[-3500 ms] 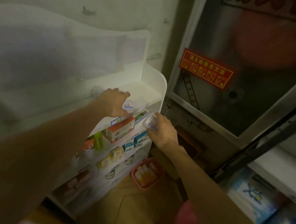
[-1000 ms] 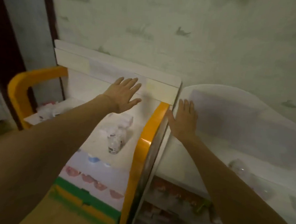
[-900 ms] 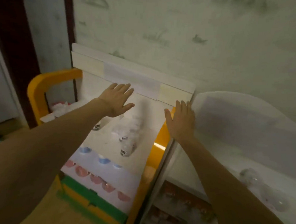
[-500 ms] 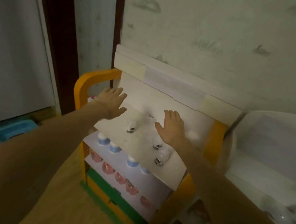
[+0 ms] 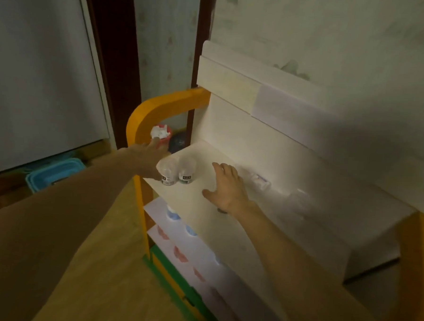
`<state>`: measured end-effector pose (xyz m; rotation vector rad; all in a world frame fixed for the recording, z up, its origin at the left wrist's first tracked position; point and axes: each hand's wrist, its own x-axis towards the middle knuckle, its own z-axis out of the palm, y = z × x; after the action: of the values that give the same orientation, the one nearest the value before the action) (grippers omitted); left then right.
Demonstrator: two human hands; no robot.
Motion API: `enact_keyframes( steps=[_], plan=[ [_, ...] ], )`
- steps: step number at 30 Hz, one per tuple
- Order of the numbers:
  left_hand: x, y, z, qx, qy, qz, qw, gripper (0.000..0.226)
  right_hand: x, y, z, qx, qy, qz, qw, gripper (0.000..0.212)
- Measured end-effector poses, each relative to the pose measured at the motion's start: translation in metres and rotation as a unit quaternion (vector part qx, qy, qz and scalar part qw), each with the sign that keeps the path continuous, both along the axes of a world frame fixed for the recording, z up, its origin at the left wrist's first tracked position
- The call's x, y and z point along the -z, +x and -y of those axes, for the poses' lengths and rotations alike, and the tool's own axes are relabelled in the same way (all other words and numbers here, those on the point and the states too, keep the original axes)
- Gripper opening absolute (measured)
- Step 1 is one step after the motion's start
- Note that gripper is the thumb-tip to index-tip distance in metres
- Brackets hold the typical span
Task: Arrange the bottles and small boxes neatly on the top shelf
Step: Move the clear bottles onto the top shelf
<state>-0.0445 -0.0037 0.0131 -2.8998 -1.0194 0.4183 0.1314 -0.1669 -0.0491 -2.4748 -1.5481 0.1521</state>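
Dim-lit top shelf [image 5: 227,225]: left hand [image 5: 147,162], fingers relaxed, reaches beside two bottles [image 5: 178,172]; right hand [image 5: 225,185] spreads flat nearby, seemingly ready to gather them.

The top shelf [image 5: 227,225] in front of me is creamy white, and its side frame [image 5: 144,117] is bright orange. Two bottles [image 5: 178,173] by that frame are clear plastic with white labels printed in dark text. Behind the frame sits a red cup [image 5: 161,135] stuffed with white paper. The lower tiers [image 5: 201,253] show pale blue and pinkish-red shapes. Left of the frame, a blue bin [image 5: 55,174] rests on the yellowish wood floor [image 5: 106,277].
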Motion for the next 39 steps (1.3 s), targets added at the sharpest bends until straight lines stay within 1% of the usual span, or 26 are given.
enact_keyframes(
  steps=[2, 5, 7, 10, 13, 18, 20, 21, 23, 24, 25, 28, 30, 32, 34, 36, 39],
  plan=[
    [0.015, 0.014, -0.024, 0.004, -0.040, 0.001, 0.999, 0.098, 0.007, 0.008, -0.034, -0.024, -0.019, -0.019, 0.999, 0.090],
    [0.043, 0.034, -0.050, 0.028, -0.083, 0.043, 0.995, 0.087, 0.024, 0.014, -0.079, -0.054, -0.038, -0.034, 0.997, 0.099],
    [0.063, 0.046, -0.063, 0.030, -0.097, 0.044, 0.994, 0.087, 0.040, 0.018, -0.101, -0.078, -0.051, -0.034, 0.995, 0.102],
    [0.087, 0.059, -0.082, -0.011, -0.156, -0.009, 0.988, 0.098, 0.057, 0.026, -0.122, -0.118, -0.048, -0.008, 0.992, 0.094],
    [0.099, 0.065, -0.099, -0.034, -0.219, -0.011, 0.975, 0.103, 0.065, 0.033, -0.131, -0.120, 0.009, 0.010, 0.993, 0.078],
    [0.103, 0.073, -0.111, -0.028, -0.220, -0.011, 0.975, 0.091, 0.063, 0.031, -0.138, -0.101, 0.016, -0.057, 0.993, 0.072],
    [0.100, 0.076, -0.111, -0.025, -0.207, -0.019, 0.978, 0.086, 0.057, 0.031, -0.134, -0.097, 0.011, -0.059, 0.993, 0.070],
    [0.099, 0.077, -0.110, -0.021, -0.187, -0.016, 0.982, 0.082, 0.053, 0.031, -0.130, -0.100, 0.012, -0.041, 0.994, 0.070],
    [0.091, 0.078, -0.105, 0.011, -0.097, 0.029, 0.995, 0.071, 0.041, 0.033, -0.118, -0.096, 0.027, -0.003, 0.995, 0.070],
    [0.084, 0.079, -0.101, 0.017, -0.057, 0.061, 0.996, 0.067, 0.035, 0.033, -0.110, -0.080, 0.039, 0.000, 0.996, 0.070],
    [0.076, 0.081, -0.097, 0.011, -0.038, 0.095, 0.995, 0.065, 0.027, 0.034, -0.101, -0.056, 0.051, -0.007, 0.997, 0.071],
    [0.048, 0.096, -0.081, -0.004, -0.053, 0.151, 0.987, 0.069, -0.002, 0.036, -0.066, 0.030, 0.097, -0.022, 0.995, 0.075],
    [0.027, 0.108, -0.063, 0.017, -0.061, 0.192, 0.979, 0.067, -0.024, 0.036, -0.031, 0.071, 0.121, 0.008, 0.990, 0.074],
    [0.007, 0.121, -0.035, 0.060, -0.076, 0.252, 0.963, 0.062, -0.047, 0.037, 0.010, 0.100, 0.131, 0.071, 0.984, 0.072],
    [-0.008, 0.132, 0.005, 0.128, -0.071, 0.291, 0.945, 0.066, -0.070, 0.038, 0.055, 0.156, 0.158, 0.116, 0.968, 0.072],
    [-0.018, 0.142, 0.047, 0.175, -0.069, 0.320, 0.928, 0.071, -0.091, 0.036, 0.100, 0.228, 0.204, 0.121, 0.944, 0.075],
    [-0.033, 0.152, 0.114, 0.241, -0.116, 0.375, 0.888, 0.073, -0.116, 0.024, 0.167, 0.325, 0.268, 0.113, 0.900, 0.083]
  ],
)
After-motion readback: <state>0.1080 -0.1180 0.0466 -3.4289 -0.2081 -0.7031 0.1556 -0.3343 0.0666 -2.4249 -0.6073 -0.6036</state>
